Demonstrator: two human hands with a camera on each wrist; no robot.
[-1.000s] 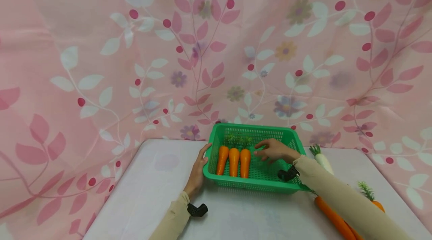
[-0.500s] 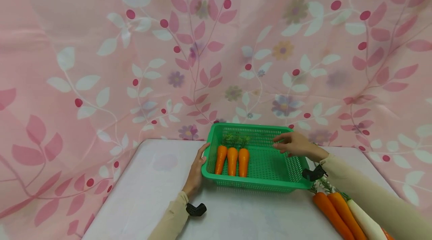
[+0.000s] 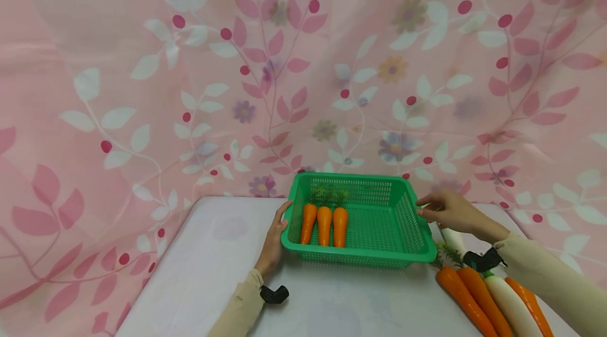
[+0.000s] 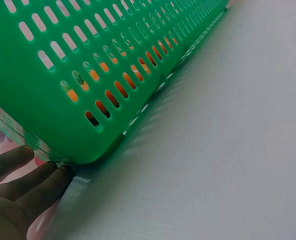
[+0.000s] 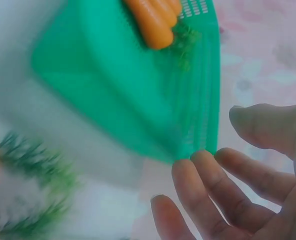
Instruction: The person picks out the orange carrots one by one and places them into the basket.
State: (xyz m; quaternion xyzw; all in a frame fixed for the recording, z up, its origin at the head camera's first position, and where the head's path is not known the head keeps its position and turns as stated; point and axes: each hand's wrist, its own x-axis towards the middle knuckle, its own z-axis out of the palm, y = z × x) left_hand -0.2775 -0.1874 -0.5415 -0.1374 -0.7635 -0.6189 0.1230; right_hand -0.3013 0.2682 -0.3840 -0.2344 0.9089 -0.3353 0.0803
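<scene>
A green plastic basket [image 3: 360,259] with slotted walls stands on the table, holding three orange carrots [image 3: 324,226] with leafy tops, side by side in its left part. My left hand [image 3: 272,245] rests against the basket's left end; in the left wrist view its fingers [image 4: 40,187] lie fairly straight at the outer wall's corner. Around the right end hovers my right hand [image 3: 450,213], fingers loosely bent and holding nothing. The right wrist view shows its thumb and fingers spread apart close to the basket rim; whether they touch it I cannot tell.
Right of the basket lie several carrots [image 3: 467,300] and a white radish [image 3: 514,305], partly under the right forearm. Another white radish [image 3: 453,241] lies behind the right wrist. A pink floral cloth [image 3: 332,89] hangs behind the table [image 3: 227,237].
My right hand has moved right, from above the basket's inside to its right end, uncovering the basket floor and vegetables on the right. The left hand has stayed at the left end.
</scene>
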